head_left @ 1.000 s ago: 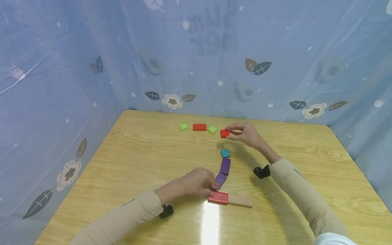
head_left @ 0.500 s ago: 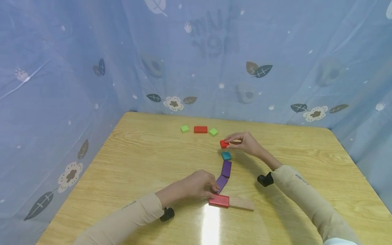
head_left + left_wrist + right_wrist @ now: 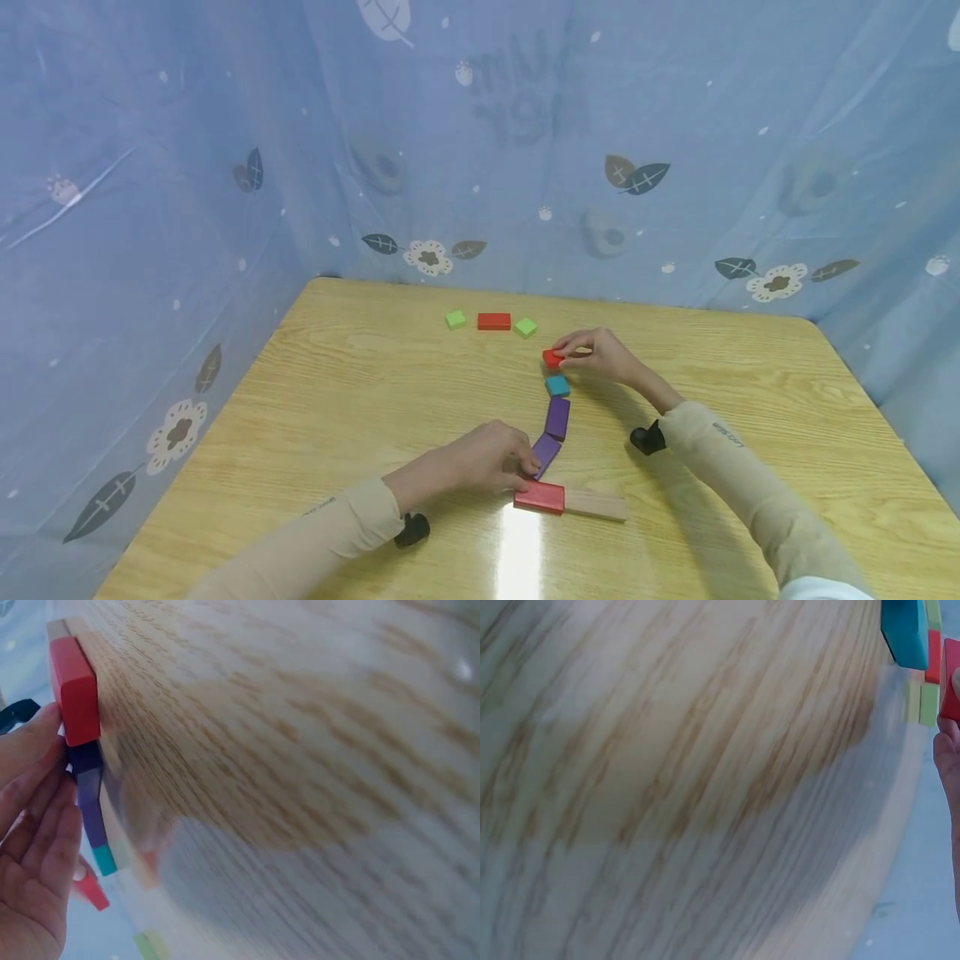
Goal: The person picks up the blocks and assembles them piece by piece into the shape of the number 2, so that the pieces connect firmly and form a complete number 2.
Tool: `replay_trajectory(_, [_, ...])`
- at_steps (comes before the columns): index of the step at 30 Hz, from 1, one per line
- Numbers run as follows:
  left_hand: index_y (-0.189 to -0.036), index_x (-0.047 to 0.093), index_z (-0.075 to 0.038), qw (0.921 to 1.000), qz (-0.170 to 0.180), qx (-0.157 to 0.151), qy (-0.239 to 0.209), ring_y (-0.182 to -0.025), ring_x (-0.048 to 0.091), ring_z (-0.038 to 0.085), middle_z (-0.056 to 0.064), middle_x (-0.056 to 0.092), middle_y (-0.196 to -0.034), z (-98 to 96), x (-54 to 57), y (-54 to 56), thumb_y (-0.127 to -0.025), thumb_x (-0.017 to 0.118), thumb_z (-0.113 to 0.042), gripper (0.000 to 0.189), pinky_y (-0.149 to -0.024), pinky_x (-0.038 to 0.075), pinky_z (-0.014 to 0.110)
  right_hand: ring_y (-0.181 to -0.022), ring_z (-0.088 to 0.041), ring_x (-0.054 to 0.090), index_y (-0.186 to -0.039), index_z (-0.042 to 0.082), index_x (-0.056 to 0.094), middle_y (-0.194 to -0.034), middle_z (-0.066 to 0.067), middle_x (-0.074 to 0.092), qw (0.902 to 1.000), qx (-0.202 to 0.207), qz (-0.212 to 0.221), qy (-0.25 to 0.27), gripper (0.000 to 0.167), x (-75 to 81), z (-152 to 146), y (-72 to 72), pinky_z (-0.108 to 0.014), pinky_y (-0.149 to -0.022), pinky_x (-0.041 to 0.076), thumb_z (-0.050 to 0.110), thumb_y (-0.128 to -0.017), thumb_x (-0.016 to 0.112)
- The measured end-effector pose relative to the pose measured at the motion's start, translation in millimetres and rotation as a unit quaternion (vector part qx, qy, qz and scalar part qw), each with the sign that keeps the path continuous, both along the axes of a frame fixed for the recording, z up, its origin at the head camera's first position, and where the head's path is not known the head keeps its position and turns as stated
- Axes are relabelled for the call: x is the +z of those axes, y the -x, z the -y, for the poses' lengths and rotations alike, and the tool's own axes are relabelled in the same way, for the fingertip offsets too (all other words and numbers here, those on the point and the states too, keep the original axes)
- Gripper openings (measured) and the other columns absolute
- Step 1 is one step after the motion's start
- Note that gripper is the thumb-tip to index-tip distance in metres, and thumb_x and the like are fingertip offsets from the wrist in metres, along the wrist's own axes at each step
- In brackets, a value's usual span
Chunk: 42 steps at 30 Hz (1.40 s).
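Observation:
My right hand [image 3: 603, 357] pinches a small red block [image 3: 551, 359] between thumb and fingertips, just beyond a teal block [image 3: 557, 386]. In the right wrist view this red block [image 3: 950, 682] shows at the right edge, near the teal block [image 3: 905, 634]. Two purple blocks [image 3: 557, 418] run from the teal one toward a larger red block [image 3: 540, 497], end to end in a bent line. My left hand [image 3: 487, 457] touches the nearer purple block [image 3: 547, 452] with its fingertips, its thumb at the red block's corner. The left wrist view shows those fingers [image 3: 56, 847] fairly straight beside the row.
A bare wooden block [image 3: 596, 505] abuts the larger red block's right end. Toward the back lie a red block [image 3: 494, 322] and two green blocks [image 3: 455, 319], one on either side of it. Patterned blue cloth [image 3: 480, 167] hangs behind the table [image 3: 360, 367].
My right hand has brought the small red block nearer, down toward the teal block. The left hand stays where it was by the purple and red blocks. The head view has tilted slightly.

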<state>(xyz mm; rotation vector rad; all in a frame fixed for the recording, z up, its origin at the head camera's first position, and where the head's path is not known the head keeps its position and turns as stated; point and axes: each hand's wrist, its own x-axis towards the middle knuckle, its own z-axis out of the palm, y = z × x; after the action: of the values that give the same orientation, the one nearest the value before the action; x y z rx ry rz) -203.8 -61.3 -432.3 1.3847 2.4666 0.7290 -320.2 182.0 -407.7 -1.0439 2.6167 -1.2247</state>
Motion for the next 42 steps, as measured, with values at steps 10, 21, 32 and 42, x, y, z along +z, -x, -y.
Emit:
replay_trajectory(10, [-0.098, 0.075, -0.011, 1.0, -0.002, 0.004, 0.004, -0.09, 0.061, -0.002, -0.005, 0.07, -0.096, 0.3, -3.1, 1.0, -0.081, 0.077, -0.017, 0.018, -0.083, 0.043, 0.007, -0.107, -0.039, 0.059, -0.097, -0.005, 0.073, -0.109, -0.022, 0.067, 0.9993, 0.034, 0.012, -0.005, 0.016, -28.2, -3.6, 22.4, -0.04, -0.085, 0.054, -0.005, -0.081, 0.071])
replay_trajectory(21, [-0.097, 0.075, -0.011, 1.0, -0.005, 0.001, 0.005, -0.089, 0.061, -0.003, -0.005, 0.071, -0.095, -0.6, -4.8, 1.2, -0.081, 0.078, -0.018, 0.018, -0.083, 0.043, 0.005, -0.103, -0.036, 0.063, -0.101, -0.004, 0.072, -0.112, -0.02, 0.067, 0.9968, 0.066, -0.016, -0.043, 0.02, -31.5, -0.5, 24.1, -0.038, -0.082, 0.056, -0.007, -0.081, 0.07])
replay_trajectory(32, [-0.095, 0.075, -0.009, 0.9999, 0.005, 0.007, 0.006, -0.089, 0.062, -0.002, -0.005, 0.071, -0.095, -0.6, -1.2, 0.8, -0.08, 0.078, -0.016, 0.017, -0.083, 0.044, 0.007, -0.106, -0.036, 0.062, -0.101, -0.004, 0.072, -0.111, -0.019, 0.068, 0.9952, 0.079, -0.03, -0.05, 0.023, -29.1, 2.0, 24.1, -0.036, -0.083, 0.056, -0.01, -0.079, 0.07])
replay_trajectory(42, [-0.094, 0.075, -0.01, 0.9999, -0.001, 0.005, 0.011, -0.09, 0.062, -0.002, -0.005, 0.071, -0.096, -1.5, -1.9, 0.3, -0.08, 0.078, -0.017, 0.016, -0.084, 0.044, 0.007, -0.109, -0.038, 0.06, -0.108, -0.007, 0.069, -0.118, -0.024, 0.063, 0.9967, 0.073, 0.016, -0.032, 0.028, -28.1, -1.1, 21.5, -0.035, -0.085, 0.054, -0.013, -0.081, 0.067])
